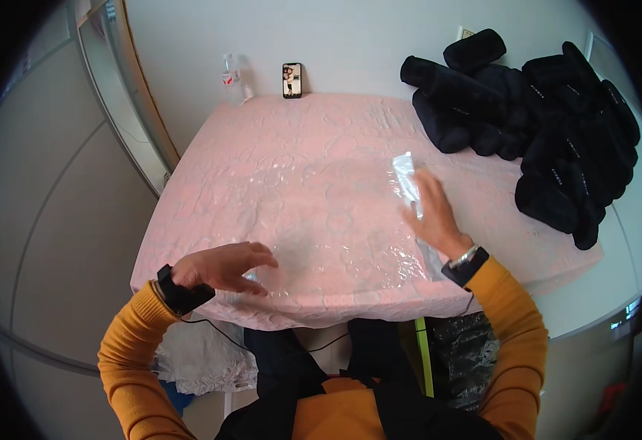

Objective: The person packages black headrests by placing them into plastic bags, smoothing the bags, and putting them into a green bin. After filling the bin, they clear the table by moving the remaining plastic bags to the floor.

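A clear plastic bag (321, 253), wrinkled and shiny, lies flat on the pink patterned tablecloth (321, 132) between my two hands. At its left side, my left hand (234, 265) hovers low near the front edge, fingers apart and holding nothing. My right hand (435, 214) is on the right, thumb and fingers spread, slightly smeared by motion. Beside its fingertips is a silvery-white strip of plastic (404, 174); the hand reaches its edge, and I see no closed grip on it. Both wrists wear black bands.
A heap of black plush rolls (475, 103) covers the table's back right. Against the back wall stand a clear bottle (231, 79) and a phone (291, 81). A thin cable (328, 343) hangs across my lap. Below are a yellow-green bar (424, 356) and black plastic (464, 359).
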A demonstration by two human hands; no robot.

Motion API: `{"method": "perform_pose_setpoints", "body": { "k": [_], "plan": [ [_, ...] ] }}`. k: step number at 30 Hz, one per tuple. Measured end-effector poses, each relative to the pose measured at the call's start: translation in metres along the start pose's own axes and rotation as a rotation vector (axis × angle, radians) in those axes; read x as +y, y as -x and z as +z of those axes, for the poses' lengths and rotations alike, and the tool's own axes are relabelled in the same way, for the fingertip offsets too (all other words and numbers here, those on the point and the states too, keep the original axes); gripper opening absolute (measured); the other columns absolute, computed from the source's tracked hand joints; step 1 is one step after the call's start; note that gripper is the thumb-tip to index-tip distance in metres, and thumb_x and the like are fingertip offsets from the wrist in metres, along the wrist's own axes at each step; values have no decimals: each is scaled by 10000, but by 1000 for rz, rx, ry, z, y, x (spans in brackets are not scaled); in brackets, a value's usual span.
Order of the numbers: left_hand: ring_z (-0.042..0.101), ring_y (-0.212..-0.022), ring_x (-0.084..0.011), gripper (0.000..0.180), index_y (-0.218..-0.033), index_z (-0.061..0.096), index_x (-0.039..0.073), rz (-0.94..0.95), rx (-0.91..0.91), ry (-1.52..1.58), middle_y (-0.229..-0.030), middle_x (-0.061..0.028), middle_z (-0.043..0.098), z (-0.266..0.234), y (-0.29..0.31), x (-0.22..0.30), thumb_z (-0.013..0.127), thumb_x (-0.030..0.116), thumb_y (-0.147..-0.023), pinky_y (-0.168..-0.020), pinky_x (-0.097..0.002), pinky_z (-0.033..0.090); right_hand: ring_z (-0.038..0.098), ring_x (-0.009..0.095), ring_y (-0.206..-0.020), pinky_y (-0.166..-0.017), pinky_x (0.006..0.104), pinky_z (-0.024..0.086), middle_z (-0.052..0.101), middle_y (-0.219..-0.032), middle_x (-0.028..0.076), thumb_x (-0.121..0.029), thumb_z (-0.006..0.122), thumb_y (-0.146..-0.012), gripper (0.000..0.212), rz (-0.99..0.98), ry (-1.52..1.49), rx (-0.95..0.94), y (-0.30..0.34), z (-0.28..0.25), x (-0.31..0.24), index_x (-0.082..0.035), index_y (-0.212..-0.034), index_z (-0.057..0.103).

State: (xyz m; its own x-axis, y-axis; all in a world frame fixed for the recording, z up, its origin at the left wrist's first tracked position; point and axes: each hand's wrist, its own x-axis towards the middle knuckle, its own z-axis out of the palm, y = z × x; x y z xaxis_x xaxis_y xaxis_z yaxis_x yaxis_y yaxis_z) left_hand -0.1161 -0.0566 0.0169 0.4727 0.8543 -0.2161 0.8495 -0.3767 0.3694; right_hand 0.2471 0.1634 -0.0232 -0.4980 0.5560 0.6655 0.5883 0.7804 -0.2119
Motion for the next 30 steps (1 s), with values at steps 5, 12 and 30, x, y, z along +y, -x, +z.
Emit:
{"method": "perform_pose_setpoints", "body": {
  "k": [5,12,30],
  "plan": [
    [571,-1145,-309,553,-1310,543,61,-43,-66,50,-1256,-139,586,-76,1,-11,745,305,-857,-980,-407,470,293,451,-1386,-1148,554,225,355,-1454,259,-352,756,-769,783,-382,-94,-566,3,-9,-45,-21,-1397,425],
    [610,-1087,-275,555,-1287,566,41,-276,89,43,-1216,-124,629,-167,-47,-114,736,341,-852,-923,-378,500,290,453,-1389,-1126,629,186,342,-1468,263,-466,720,-779,740,-520,-188,-882,-18,17,-8,-40,-1343,504],
    [622,-1088,-246,505,-1227,616,16,-453,295,321,-1183,-137,659,-223,-199,-284,731,317,-839,-925,-338,501,404,362,-1320,-1051,623,274,449,-1399,188,-599,598,-852,675,-470,-412,-951,-26,31,12,-159,-1357,519]
  ]
}}
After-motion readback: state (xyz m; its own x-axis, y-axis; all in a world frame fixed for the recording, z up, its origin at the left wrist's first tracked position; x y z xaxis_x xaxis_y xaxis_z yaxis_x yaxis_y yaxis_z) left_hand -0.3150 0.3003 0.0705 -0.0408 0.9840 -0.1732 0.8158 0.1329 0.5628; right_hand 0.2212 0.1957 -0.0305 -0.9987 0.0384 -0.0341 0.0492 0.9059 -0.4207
